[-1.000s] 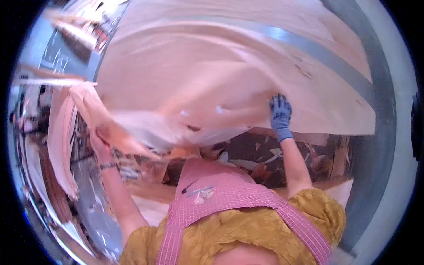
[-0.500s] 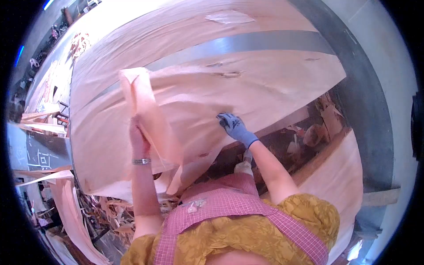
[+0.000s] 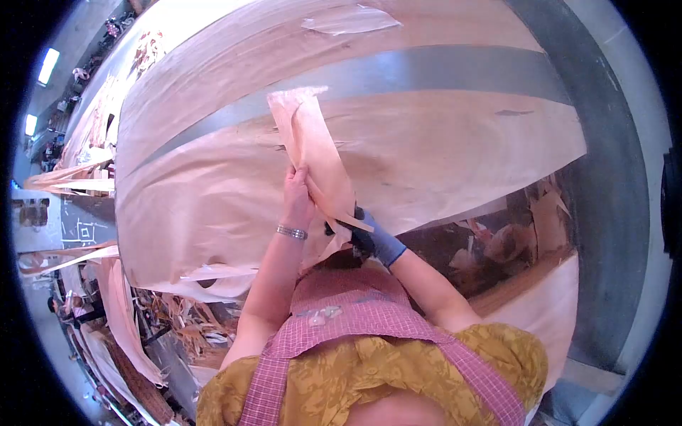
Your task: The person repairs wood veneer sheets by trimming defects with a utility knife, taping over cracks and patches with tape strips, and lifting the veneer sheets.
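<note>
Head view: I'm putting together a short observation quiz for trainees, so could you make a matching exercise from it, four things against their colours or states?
Things
1. Left hand
2. Right hand
3. Apron
4. Shirt

Descriptions
A. Mustard yellow
B. Bare, holding a pale strip
C. Pink check
D. In a blue glove

Pairs: 1-B, 2-D, 3-C, 4-A

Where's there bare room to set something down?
The grey strip between the far sheet and near sheet looks bare, right of the veneer piece. Crowded: scraps at lower left, and around the left hand and right hand.
</note>
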`<state>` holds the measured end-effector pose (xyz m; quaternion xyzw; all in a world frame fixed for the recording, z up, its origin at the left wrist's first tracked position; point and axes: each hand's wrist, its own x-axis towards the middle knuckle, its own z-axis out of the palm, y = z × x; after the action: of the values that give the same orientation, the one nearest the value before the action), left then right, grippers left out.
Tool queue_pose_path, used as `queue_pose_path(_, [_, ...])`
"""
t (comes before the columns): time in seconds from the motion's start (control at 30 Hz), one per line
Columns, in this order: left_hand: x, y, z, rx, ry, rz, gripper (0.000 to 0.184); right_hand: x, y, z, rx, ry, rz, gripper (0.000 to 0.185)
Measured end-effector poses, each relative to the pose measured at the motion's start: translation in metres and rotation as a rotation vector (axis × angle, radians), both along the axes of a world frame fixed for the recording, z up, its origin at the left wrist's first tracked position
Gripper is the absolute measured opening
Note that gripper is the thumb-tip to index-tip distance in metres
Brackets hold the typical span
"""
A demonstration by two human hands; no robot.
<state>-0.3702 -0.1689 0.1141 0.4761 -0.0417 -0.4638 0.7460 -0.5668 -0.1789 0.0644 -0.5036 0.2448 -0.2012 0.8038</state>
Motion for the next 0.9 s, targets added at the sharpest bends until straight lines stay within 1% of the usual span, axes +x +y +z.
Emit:
queue_pose_path(0.03, [-0.011, -0.011, -0.005, -0.008, 0.010, -0.006, 0.024, -0.008, -0.007, 0.002, 0.085, -0.005, 0.016, 0.037])
queue_pose_path(0.1, [-0.024, -0.023, -0.004, -0.013, 0.028, -0.064, 0.022, -0.028, -0.023, 0.019, 0.369, 0.057, -0.096, 0.040])
queue_pose_path(0.13, [-0.030, -0.027, -0.006, -0.017, 0.038, -0.093, 0.021, -0.039, -0.031, 0.022, 0.359, 0.133, -0.114, 0.041])
queue_pose_path(0.2, [-0.040, -0.037, -0.037, -0.033, 0.073, -0.174, 0.018, -0.064, -0.043, 0.024, 0.342, 0.280, -0.145, 0.042])
queue_pose_path(0.27, [-0.051, -0.062, -0.048, -0.067, 0.088, -0.235, 0.016, -0.093, -0.049, -0.004, 0.260, 0.240, -0.199, 0.043])
queue_pose_path(0.3, [-0.068, -0.071, -0.044, -0.072, 0.105, -0.251, 0.015, -0.116, -0.045, -0.018, 0.228, 0.236, -0.216, 0.044])
queue_pose_path(0.33, [-0.085, -0.075, -0.041, -0.070, 0.124, -0.268, 0.014, -0.137, -0.037, -0.025, 0.181, 0.293, -0.221, 0.040])
queue_pose_path(0.4, [-0.111, -0.089, -0.054, -0.090, 0.208, -0.313, 0.015, -0.168, -0.031, -0.032, 0.073, 0.376, -0.242, 0.033])
queue_pose_path(0.5, [-0.146, -0.118, -0.047, -0.091, 0.242, -0.366, 0.019, -0.214, -0.039, -0.004, 0.140, 0.653, -0.107, 0.031])
queue_pose_path(0.53, [-0.165, -0.127, -0.042, -0.082, 0.247, -0.375, 0.022, -0.254, -0.024, -0.090, 0.128, 0.508, -0.236, 0.025])
queue_pose_path(0.57, [-0.182, -0.135, -0.044, -0.096, 0.292, -0.399, 0.023, -0.272, -0.038, -0.070, 0.129, 0.559, -0.223, 0.024])
queue_pose_path(0.6, [-0.200, -0.144, -0.046, -0.108, 0.336, -0.421, 0.025, -0.289, -0.058, -0.025, 0.130, 0.609, -0.206, 0.023])
queue_pose_path(0.63, [-0.216, -0.153, -0.049, -0.117, 0.379, -0.443, 0.028, -0.305, -0.073, 0.000, 0.135, 0.656, -0.189, 0.022])
queue_pose_path(0.67, [-0.233, -0.167, -0.049, -0.082, 0.322, -0.426, 0.030, -0.329, -0.074, -0.023, 0.226, 0.408, -0.387, 0.021])
queue_pose_path(0.73, [-0.279, -0.199, -0.049, -0.012, 0.215, -0.391, 0.035, -0.394, -0.107, -0.020, 0.149, 0.499, -0.235, 0.024])
queue_pose_path(0.8, [-0.312, -0.229, -0.064, 0.023, 0.036, -0.356, 0.037, -0.466, -0.155, -0.024, 0.071, 0.573, -0.199, 0.032])
queue_pose_path(0.83, [-0.332, -0.239, -0.064, 0.051, -0.055, -0.341, 0.038, -0.505, -0.173, -0.028, 0.056, 0.602, -0.244, 0.037])
queue_pose_path(0.9, [-0.370, -0.260, -0.062, 0.051, 0.075, -0.268, 0.038, -0.576, -0.207, -0.036, 0.032, 0.656, -0.338, 0.049])
